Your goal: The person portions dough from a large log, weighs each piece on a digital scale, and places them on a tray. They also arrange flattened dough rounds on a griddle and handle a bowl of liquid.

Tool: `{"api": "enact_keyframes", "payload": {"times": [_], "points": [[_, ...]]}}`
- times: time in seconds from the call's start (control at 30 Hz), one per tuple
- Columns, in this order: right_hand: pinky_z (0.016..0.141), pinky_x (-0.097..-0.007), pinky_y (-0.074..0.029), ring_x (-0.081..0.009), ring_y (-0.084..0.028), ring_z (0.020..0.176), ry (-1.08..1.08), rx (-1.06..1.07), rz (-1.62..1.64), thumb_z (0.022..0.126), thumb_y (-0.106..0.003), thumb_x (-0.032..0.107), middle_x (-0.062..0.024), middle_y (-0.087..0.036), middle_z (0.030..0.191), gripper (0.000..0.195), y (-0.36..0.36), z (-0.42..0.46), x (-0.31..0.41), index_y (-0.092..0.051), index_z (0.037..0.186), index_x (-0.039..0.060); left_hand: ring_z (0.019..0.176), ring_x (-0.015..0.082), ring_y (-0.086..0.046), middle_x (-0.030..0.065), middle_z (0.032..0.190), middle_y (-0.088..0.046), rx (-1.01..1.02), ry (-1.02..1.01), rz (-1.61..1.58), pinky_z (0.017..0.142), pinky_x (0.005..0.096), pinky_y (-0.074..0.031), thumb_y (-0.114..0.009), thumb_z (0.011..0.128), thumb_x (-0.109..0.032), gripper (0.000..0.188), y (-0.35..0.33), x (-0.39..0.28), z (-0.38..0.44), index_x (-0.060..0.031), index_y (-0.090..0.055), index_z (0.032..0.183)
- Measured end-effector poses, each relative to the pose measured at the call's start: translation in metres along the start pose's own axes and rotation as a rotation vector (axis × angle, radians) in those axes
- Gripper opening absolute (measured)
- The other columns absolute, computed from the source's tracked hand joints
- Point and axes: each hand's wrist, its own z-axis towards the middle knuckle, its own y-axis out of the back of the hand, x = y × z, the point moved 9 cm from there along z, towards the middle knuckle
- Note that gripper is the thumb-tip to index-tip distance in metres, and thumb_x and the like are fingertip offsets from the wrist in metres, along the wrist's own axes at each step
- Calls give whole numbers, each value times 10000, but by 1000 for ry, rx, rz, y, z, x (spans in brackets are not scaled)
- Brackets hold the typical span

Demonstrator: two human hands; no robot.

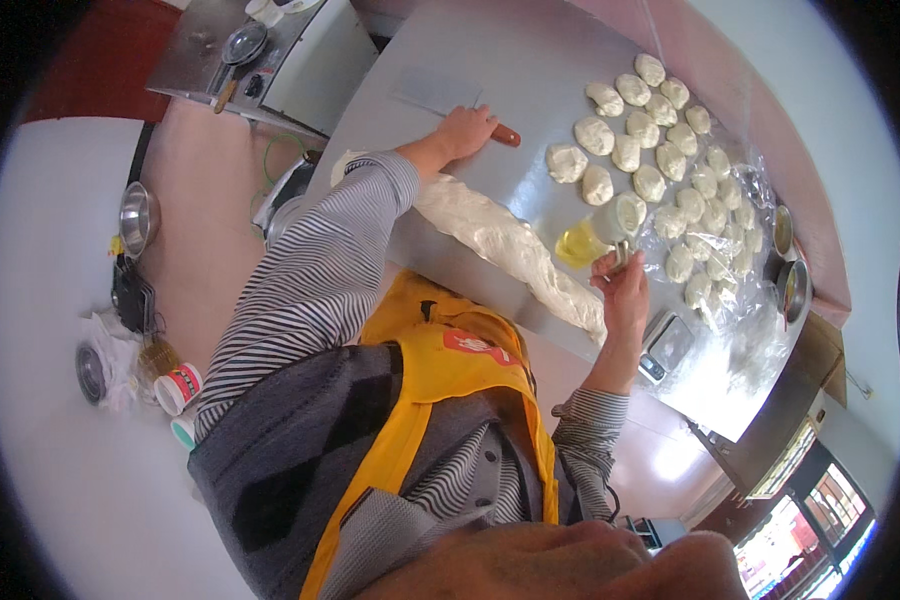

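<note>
My left hand is closed over the handle of a cleaver, whose wide grey blade lies almost flat on the metal table. In my right hand is the handle of a clear jug, tilted over the table. Yellow oil shows at the jug's left end. A long, uneven roll of dough stretches along the near table edge; my left sleeve and right wrist cover parts of it. Several dough pieces lie beyond the jug.
Clear plastic film covers further dough pieces on the right. A digital scale sits by my right wrist. Metal bowls stand near the wall. At far left are a counter with a pan and a steel bowl.
</note>
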Motion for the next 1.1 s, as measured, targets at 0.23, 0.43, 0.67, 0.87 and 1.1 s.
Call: {"api": "enact_keyframes", "payload": {"times": [0.23, 0.43, 0.67, 0.87, 1.1], "points": [[621, -282, -488, -130, -577, 669, -119, -31, -178, 1028, -458, 549, -28, -589, 705, 577, -109, 68, -6, -624, 841, 28, 913, 341, -662, 174, 1072, -596, -33, 8, -235, 756, 464, -542, -652, 895, -159, 278, -4, 42, -79, -58, -617, 1151], [606, -299, -481, -159, -573, 656, -240, -40, -80, 1029, -496, 479, -42, -588, 710, 469, -129, 87, -22, -597, 830, 66, 1007, 358, -632, 151, 1149, -588, -302, 153, -448, 816, 455, -539, -677, 892, -153, 351, 27, 68, -133, -65, -605, 1224], [613, -344, -514, -209, -592, 691, -177, -180, 375, 1044, -488, 346, -87, -600, 795, 345, -131, 130, -9, -563, 906, 40, 1031, 352, -635, 161, 1182, -617, -323, 169, -751, 850, 413, -531, -617, 930, -140, 271, 27, 56, -204, -26, -620, 1176], [663, -356, -553, -218, -596, 738, -113, -164, 371, 1045, -483, 381, -92, -579, 798, 388, -130, 181, 19, -549, 908, 24, 957, 340, -646, 136, 1067, -650, -306, 85, -803, 797, 402, -536, -619, 928, -126, 207, 36, 46, -223, -40, -646, 1114], [587, -311, -491, -167, -574, 627, -39, -52, -79, 1035, -500, 381, -51, -591, 724, 397, -175, 181, 58, -587, 821, 58, 905, 330, -638, 137, 1017, -638, -303, 66, -775, 763, 398, -528, -622, 931, -127, 216, 41, 52, -227, -34, -644, 1125]]}}
